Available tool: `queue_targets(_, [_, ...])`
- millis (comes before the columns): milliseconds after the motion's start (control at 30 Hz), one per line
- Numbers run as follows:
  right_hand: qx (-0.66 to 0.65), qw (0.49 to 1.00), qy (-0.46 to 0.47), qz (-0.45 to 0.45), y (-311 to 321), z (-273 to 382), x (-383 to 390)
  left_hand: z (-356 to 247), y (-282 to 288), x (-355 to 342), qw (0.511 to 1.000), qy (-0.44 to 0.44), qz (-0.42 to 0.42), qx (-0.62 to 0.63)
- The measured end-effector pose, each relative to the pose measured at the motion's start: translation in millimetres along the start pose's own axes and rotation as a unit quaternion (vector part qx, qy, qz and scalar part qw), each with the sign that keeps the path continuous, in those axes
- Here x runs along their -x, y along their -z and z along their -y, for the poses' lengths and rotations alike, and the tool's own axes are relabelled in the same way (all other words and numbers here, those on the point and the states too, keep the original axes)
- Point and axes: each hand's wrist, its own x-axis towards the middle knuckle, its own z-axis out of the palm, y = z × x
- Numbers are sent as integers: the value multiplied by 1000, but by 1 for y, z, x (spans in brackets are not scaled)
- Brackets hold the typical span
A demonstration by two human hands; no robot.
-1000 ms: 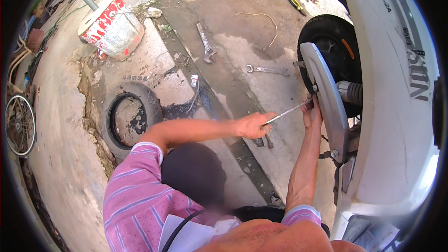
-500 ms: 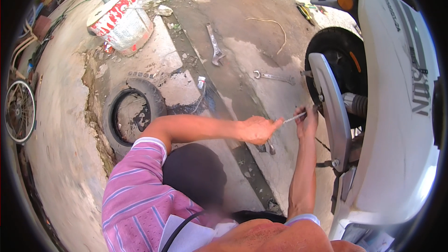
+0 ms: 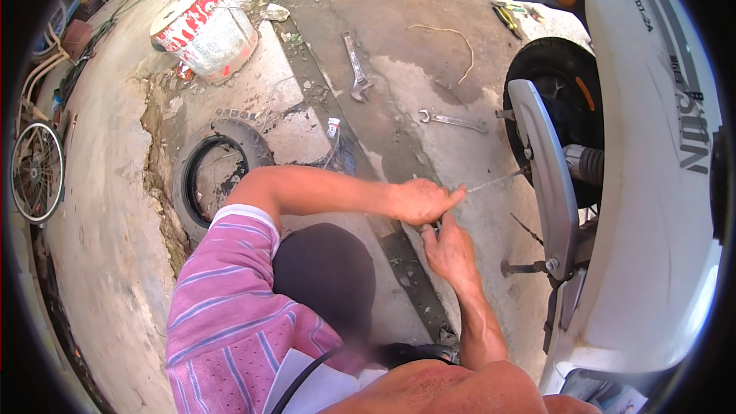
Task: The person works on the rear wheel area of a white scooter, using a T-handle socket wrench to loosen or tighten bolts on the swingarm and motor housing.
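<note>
metal rod [image 3: 494, 182] runs right from the tightly closed left hand [image 3: 425, 201] toward the silver wheel bracket [image 3: 549, 176] — the right hand [image 3: 451, 251] has quit the rod's far end for just below that grip, its hold hidden, so the left likely guides it alone.

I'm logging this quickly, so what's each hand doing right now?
Left hand: closed on a thin metal rod.
Right hand: partly curled, close by the left one; whether it holds anything can't be told.
</note>
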Motion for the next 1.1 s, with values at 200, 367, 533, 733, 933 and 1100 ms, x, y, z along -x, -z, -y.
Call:
queue_targets(200, [-9,999,27,-20,-3,-19,-5,22,43,3,997,-67,33,-1])
queue_targets(367, [-45,998,35,-19,-7,-21,-6,88,-16,7,835,107,-103,530])
queue_targets(533, [-43,999,25,-7,-14,-23,-9,68,-36,-14,546,297,-136,772])
queue_targets(733, [0,1000,19,-8,-57,-52,-28,35,21,-11,525,236,-274,770])
queue_targets(933, [-56,986,66,-140,-128,-111,-86,-28,22,5,848,59,-293,437])
queue_targets(1100, [-201,950,82,-224,-134,-81,-97,-36,30,12,896,-15,-297,330])
